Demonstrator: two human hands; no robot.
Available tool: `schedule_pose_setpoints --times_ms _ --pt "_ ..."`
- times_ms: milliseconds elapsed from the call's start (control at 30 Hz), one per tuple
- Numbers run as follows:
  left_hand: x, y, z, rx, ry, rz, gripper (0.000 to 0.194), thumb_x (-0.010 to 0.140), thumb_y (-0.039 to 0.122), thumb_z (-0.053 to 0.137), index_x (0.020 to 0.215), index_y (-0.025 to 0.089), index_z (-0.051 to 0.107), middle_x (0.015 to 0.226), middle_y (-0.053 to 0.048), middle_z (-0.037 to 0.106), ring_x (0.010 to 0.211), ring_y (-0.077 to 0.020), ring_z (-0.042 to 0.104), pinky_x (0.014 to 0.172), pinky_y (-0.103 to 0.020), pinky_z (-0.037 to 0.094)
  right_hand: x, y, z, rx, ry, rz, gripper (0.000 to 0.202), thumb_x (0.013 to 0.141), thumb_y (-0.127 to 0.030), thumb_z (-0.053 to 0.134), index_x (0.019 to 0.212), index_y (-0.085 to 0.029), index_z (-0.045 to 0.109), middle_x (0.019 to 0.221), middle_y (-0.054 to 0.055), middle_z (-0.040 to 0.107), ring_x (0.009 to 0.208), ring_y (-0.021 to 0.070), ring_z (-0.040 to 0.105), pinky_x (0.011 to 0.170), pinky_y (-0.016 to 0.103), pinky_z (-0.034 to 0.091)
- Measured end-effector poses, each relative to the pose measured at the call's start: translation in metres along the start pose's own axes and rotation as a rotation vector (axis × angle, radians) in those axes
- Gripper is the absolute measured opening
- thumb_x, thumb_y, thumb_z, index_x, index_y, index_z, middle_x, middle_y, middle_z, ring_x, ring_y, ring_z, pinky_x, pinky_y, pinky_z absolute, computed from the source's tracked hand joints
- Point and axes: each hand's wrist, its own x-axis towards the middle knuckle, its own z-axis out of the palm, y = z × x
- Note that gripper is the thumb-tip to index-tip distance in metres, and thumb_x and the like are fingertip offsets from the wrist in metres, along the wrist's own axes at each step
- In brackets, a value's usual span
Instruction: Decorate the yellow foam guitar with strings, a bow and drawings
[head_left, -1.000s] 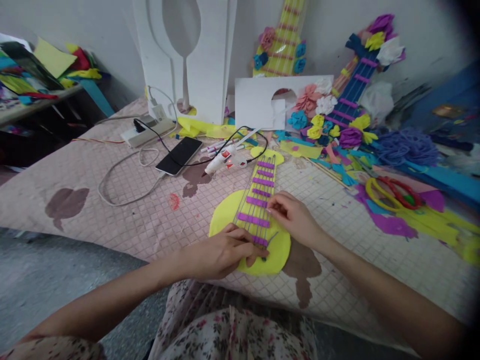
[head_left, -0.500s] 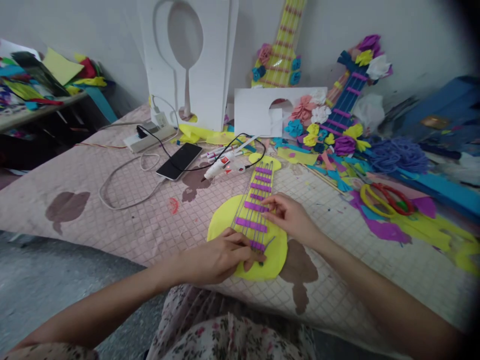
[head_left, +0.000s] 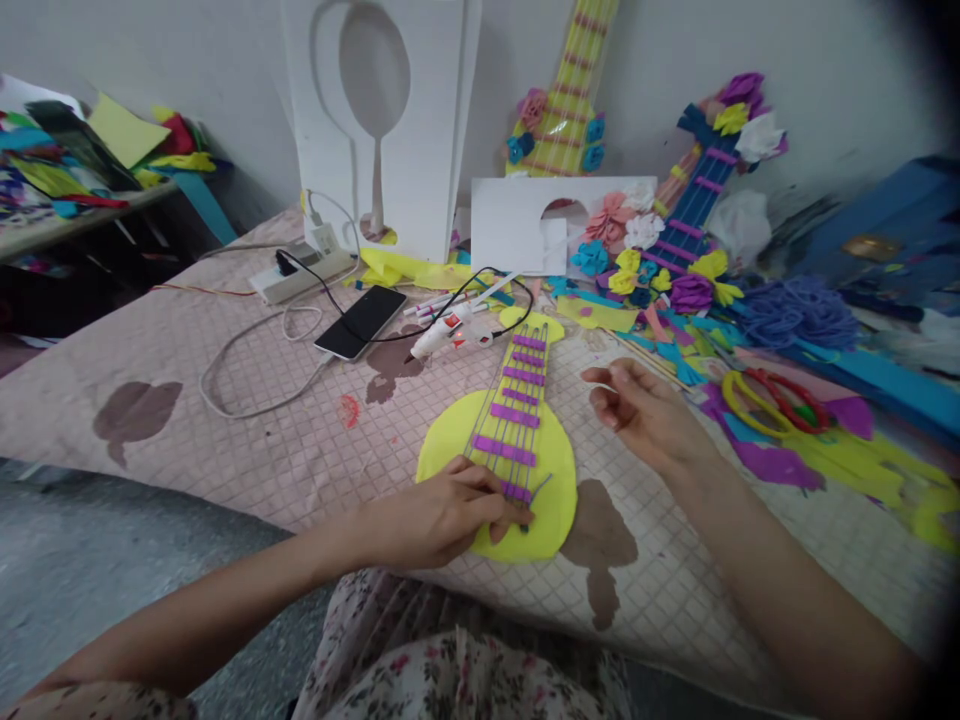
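Observation:
A yellow paper guitar lies flat on the table before me, with purple strips across its neck and body and grey-blue yarn strings running lengthwise. My left hand rests on the lower left of its body. Its fingers are bent and press the yarn near the bottom strip, partly covering the string ends. One loose yarn end sticks out to the right of the fingertips. Off the guitar's right side, my right hand hovers above the table, fingers curved and apart, with nothing visible in them.
Beyond the guitar lie a white glue gun, a phone and a power strip with cables. Scissors, paper scraps and blue yarn are at right. White cut-out boards and a blue decorated guitar lean at the back.
My right hand has left the strings at the guitar's neck and moved right, its fingers opening. My left hand stays pressed in the same place.

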Motion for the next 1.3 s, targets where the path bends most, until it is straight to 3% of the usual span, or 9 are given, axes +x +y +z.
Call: schedule_pose_setpoints --times_ms 133,333,433,533,667,833,1300 --pt "0.000 0.000 0.000 0.008 -0.027 -0.020 0.050 0.088 0.002 0.039 0.134 0.020 0.042 0.097 -0.005 0.064 0.108 -0.0197 0.052 0.102 -0.038 0.032 0.012 -0.005 -0.030 0.173 0.150 -0.117 0.027 0.068 -0.033 0.078 0.075 -0.025 0.053 0.069 -0.005 0.055 0.058 0.0088 0.052 0.048 0.022 0.040" --pt "-0.001 0.000 -0.001 -0.003 -0.013 -0.018 0.049 0.089 0.003 0.038 0.135 0.021 0.041 0.097 -0.006 0.064 0.107 -0.0195 0.053 0.103 -0.039 0.033 0.026 -0.016 -0.088 0.181 0.307 -0.303 0.020 0.076 -0.025 0.073 0.072 -0.025 0.054 0.065 -0.004 0.054 0.058 0.0082 0.051 0.049 0.023 0.039" --pt "0.000 0.001 -0.001 -0.008 -0.011 -0.013 0.048 0.089 0.004 0.038 0.134 0.021 0.042 0.096 -0.006 0.064 0.105 -0.0200 0.054 0.102 -0.040 0.035 0.025 -0.016 -0.100 0.149 0.384 -0.341 0.018 0.079 -0.025 0.071 0.072 -0.027 0.055 0.064 -0.003 0.055 0.058 0.0092 0.052 0.049 0.025 0.038" --pt "0.001 0.002 -0.003 -0.011 -0.018 -0.015 0.047 0.089 0.003 0.037 0.133 0.020 0.042 0.095 -0.006 0.064 0.104 -0.0203 0.054 0.102 -0.040 0.034 0.026 -0.007 -0.091 0.086 0.330 -0.297 0.019 0.076 -0.028 0.073 0.073 -0.026 0.054 0.064 -0.005 0.054 0.057 0.0078 0.050 0.049 0.023 0.039" --pt "0.001 0.002 -0.004 -0.011 -0.049 -0.030 0.047 0.089 0.002 0.037 0.132 0.020 0.042 0.099 -0.007 0.064 0.108 -0.0208 0.052 0.101 -0.039 0.034 0.030 0.012 -0.061 0.006 0.203 -0.189 0.022 0.073 -0.034 0.074 0.074 -0.023 0.055 0.059 -0.006 0.051 0.050 0.0073 0.045 0.043 0.021 0.036" --pt "-0.001 0.000 -0.003 -0.011 -0.057 -0.031 0.049 0.089 0.002 0.038 0.135 0.019 0.040 0.104 -0.008 0.063 0.110 -0.0209 0.050 0.103 -0.040 0.032 0.026 0.023 -0.035 -0.098 0.141 -0.092 0.025 0.075 -0.038 0.071 0.070 -0.022 0.053 0.058 -0.005 0.048 0.049 0.0073 0.043 0.042 0.021 0.033" --pt "-0.001 0.001 -0.002 0.006 -0.048 -0.037 0.048 0.089 0.001 0.037 0.133 0.019 0.041 0.108 -0.008 0.064 0.110 -0.0202 0.051 0.101 -0.037 0.033 0.005 0.026 -0.027 -0.242 0.110 0.014 0.022 0.077 -0.039 0.068 0.074 -0.021 0.057 0.061 -0.004 0.051 0.049 0.0067 0.043 0.044 0.020 0.033"
